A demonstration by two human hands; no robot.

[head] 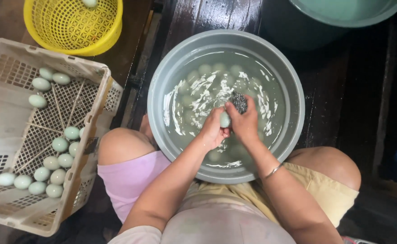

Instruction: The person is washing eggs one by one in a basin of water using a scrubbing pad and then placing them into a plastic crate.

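Pale smooth egg (225,119) gripped by left hand (213,131) (right hand (245,123) pinching wiry scourer (239,102)) over grey basin (293,97).

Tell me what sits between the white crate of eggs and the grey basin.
In the head view, the person's bare knee fills the gap between the white crate and the grey basin, with dark wet floor planks farther up.

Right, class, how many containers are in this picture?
4: yellow basket top left, white crate at left, grey basin centre, teal basin top right, cropped by the frame.
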